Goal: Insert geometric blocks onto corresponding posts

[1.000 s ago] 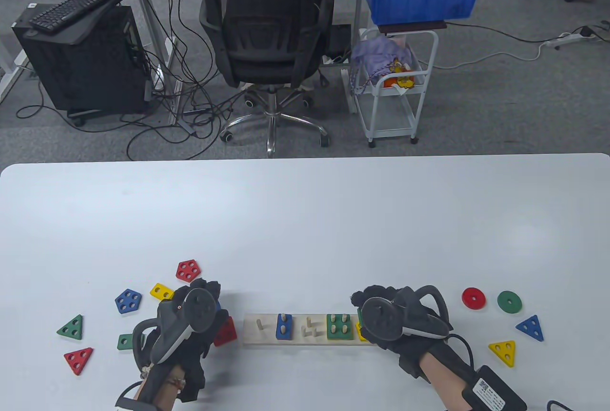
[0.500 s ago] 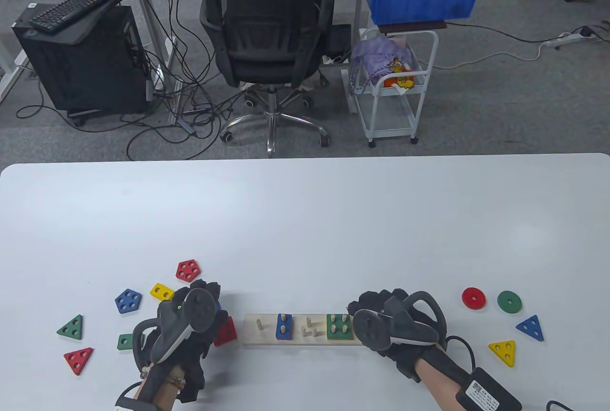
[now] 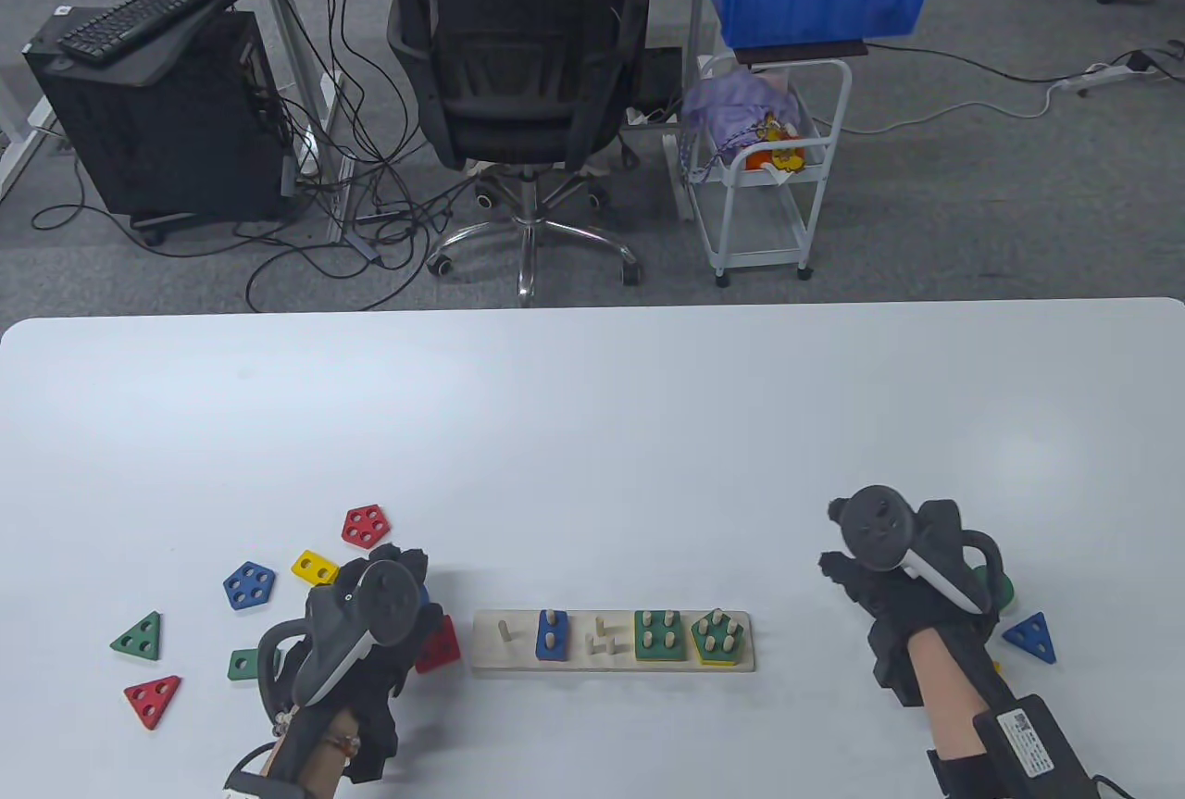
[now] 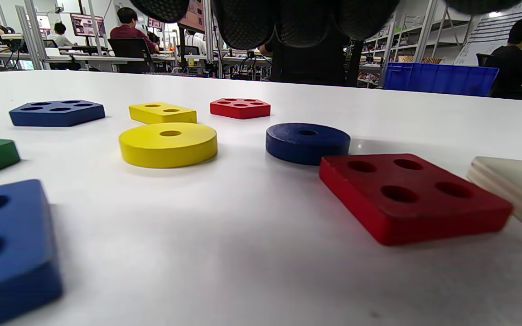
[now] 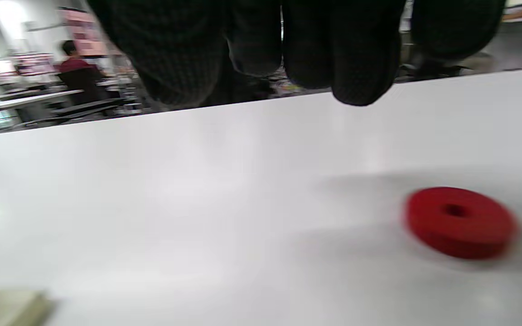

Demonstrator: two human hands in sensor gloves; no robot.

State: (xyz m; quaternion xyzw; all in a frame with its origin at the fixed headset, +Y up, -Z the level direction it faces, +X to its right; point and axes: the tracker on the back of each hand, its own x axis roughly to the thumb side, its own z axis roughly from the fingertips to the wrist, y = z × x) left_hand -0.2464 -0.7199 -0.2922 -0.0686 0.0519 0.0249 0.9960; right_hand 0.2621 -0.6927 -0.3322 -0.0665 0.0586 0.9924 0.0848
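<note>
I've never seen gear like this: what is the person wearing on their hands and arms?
Both the left hand and right hand wear black textured gloves, each with a dark grey controller-like tracker strapped on its back. A black box with a white label sits on the right forearm, with a cable.

Three triangles are visible, three loose pentagons, three discs, three blocks on posts.

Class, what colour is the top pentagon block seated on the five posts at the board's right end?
Green pentagon block, clearest in the table view.
</note>
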